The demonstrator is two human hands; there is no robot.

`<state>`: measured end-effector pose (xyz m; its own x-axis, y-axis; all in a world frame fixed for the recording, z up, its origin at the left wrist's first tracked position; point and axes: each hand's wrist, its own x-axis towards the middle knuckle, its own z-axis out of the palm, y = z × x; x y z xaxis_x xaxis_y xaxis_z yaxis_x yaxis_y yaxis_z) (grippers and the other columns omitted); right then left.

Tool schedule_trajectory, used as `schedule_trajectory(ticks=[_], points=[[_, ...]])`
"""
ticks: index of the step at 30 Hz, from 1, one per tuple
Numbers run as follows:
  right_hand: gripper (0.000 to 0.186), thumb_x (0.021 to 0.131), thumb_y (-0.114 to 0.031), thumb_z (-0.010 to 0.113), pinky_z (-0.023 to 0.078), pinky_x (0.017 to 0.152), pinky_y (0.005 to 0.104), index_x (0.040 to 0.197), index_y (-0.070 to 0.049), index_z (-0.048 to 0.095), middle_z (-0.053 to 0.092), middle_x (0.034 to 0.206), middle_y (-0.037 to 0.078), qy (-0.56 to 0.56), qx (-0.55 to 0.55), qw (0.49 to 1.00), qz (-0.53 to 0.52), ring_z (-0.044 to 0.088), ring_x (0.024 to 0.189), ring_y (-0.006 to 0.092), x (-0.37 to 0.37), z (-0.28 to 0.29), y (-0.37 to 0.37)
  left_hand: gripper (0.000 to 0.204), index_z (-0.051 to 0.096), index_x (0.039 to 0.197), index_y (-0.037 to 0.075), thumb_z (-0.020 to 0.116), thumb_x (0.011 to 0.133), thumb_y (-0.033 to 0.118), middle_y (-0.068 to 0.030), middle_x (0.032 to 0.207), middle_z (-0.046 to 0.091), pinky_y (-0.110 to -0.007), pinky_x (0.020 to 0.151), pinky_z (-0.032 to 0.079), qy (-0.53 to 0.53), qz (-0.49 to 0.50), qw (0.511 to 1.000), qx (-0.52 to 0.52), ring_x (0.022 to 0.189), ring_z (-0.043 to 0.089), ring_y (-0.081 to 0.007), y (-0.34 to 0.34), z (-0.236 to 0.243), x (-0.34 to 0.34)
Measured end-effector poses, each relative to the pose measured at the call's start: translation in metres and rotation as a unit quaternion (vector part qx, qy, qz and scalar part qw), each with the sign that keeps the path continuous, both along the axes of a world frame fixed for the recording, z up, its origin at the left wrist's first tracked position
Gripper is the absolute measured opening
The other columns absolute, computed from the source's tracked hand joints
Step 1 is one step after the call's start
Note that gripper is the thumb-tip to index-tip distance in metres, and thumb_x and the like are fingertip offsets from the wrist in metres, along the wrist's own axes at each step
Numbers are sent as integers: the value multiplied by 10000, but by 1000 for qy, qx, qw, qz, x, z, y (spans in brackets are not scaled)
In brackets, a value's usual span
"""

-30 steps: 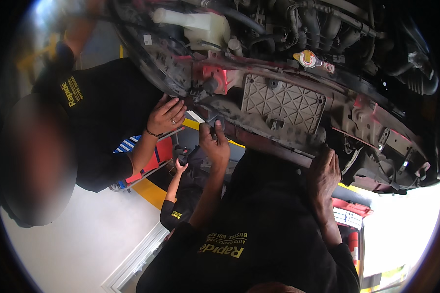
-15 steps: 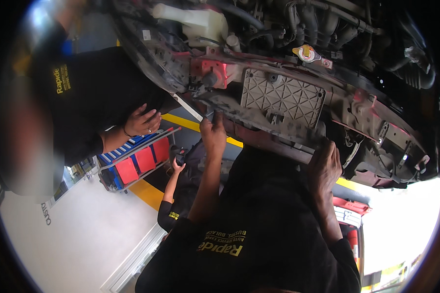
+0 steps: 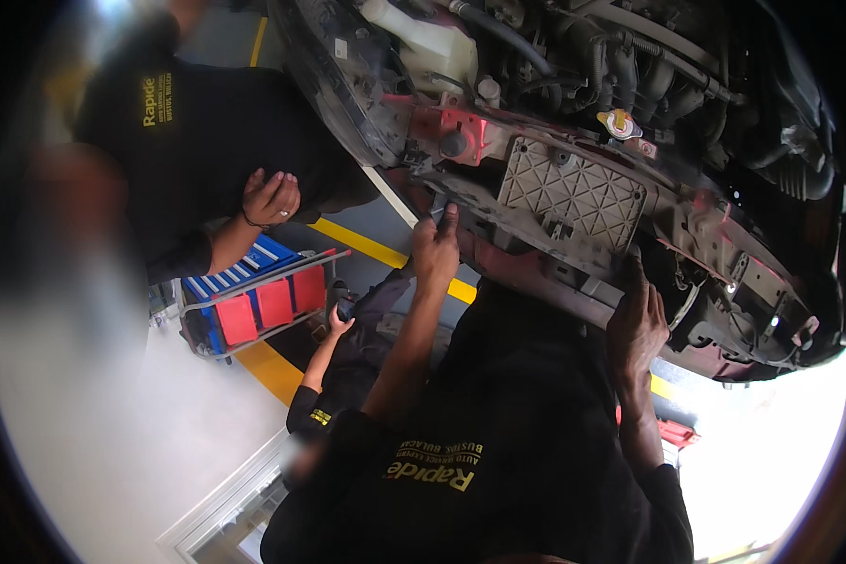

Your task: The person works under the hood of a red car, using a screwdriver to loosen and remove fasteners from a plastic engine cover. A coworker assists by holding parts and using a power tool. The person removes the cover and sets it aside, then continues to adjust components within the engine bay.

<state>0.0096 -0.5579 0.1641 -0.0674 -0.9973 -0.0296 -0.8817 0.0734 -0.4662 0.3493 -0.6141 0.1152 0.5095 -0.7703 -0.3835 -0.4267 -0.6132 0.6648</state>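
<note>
I see a car's open front end with a grey ribbed plate [image 3: 571,188] and a long, dusty lower panel [image 3: 498,226] beneath it. My left hand [image 3: 439,244] is closed on the panel's left portion, thumb pointing up, close to a pale narrow strip [image 3: 390,193]. My right hand [image 3: 637,324] has its fingers curled on the panel's right end, just below the ribbed plate, fingertips partly hidden. A co-worker's hand [image 3: 271,195], at the left, is off the car, in front of their dark shirt.
Engine hoses [image 3: 630,70] and a white reservoir [image 3: 432,52] sit above. Below left are a blue-and-red wheeled creeper or cart [image 3: 268,303] and yellow floor lines [image 3: 357,240]. Another person [image 3: 315,367], lower down, holds a dark object [image 3: 343,301]. The black-shirted co-worker [image 3: 202,132] stands at left.
The co-worker's hand has left the car's front edge and moved leftward. Both my hands stay on the panel, while the car appears shifted slightly right in view.
</note>
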Motion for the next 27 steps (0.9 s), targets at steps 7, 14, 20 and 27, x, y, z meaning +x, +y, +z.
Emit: schedule_trajectory(ticks=[7,14,20,27], points=[[563,1018,47,598,609,853,485,1540,-153,658,789,1167,131,-12,-5,1000,-10,762,1024,371,0,-7,4,526,702,1013,-95,697,1132,417,-146,768,627,-455,724,473,-25,-13,999,-23,721,535,-248,-4,13,-10],[479,1015,30,602,614,847,518,1463,-130,663,790,1168,160,17,-4,1000,-3,767,1049,395,0,-7,4,507,664,933,-91,623,1168,356,-232,708,634,-553,716,481,-50,-46,995,-69,688,638,-429,-6,17,-21],[389,1025,6,605,610,817,538,1395,-105,655,788,1118,187,31,-1,1000,-3,769,1011,422,-1,-8,4,474,678,973,-82,620,1158,351,-324,880,689,-576,774,505,0,-28,997,-75,831,664,-533,1,-1,-17],[344,1051,-44,600,606,807,566,1388,-94,647,796,1097,205,75,-20,997,-3,774,993,444,2,-10,5,465,681,1069,-38,582,1164,406,-317,1001,730,-587,856,543,-86,-79,988,-104,977,705,-553,3,-12,-12]])
